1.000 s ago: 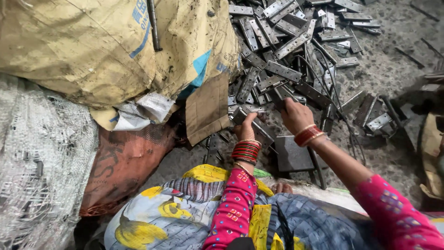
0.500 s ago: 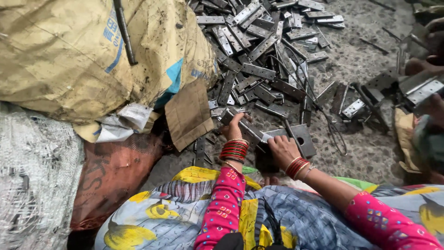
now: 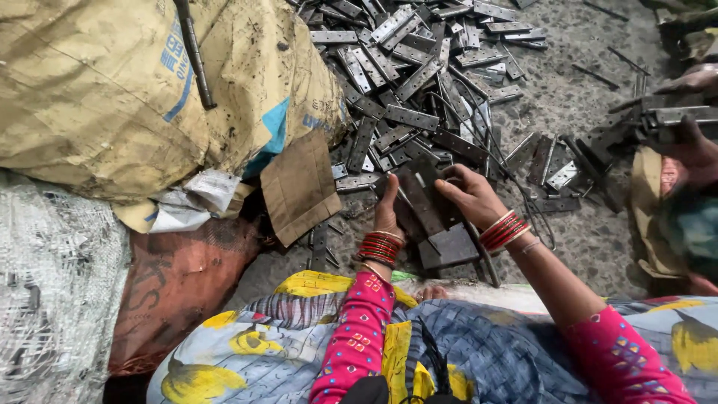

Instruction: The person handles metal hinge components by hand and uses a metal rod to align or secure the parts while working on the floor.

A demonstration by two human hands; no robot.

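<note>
Two hands are closed on one dark metal hinge [image 3: 424, 200], held just above the floor [image 3: 591, 239] at the near edge of the hinge pile [image 3: 419, 75]. Left hand [image 3: 387, 211] steadies its side; right hand [image 3: 470, 196] pinches the top end. A flat block [image 3: 449, 247] sits beneath, probably as support.

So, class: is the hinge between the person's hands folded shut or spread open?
Spread open. The hinge shows two dark leaves, one angled up between the left hand and right hand, the other flat below.

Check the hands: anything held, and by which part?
Both hands grip one dark metal hinge plate: left hand on its left edge, right hand at its upper right end.
</note>
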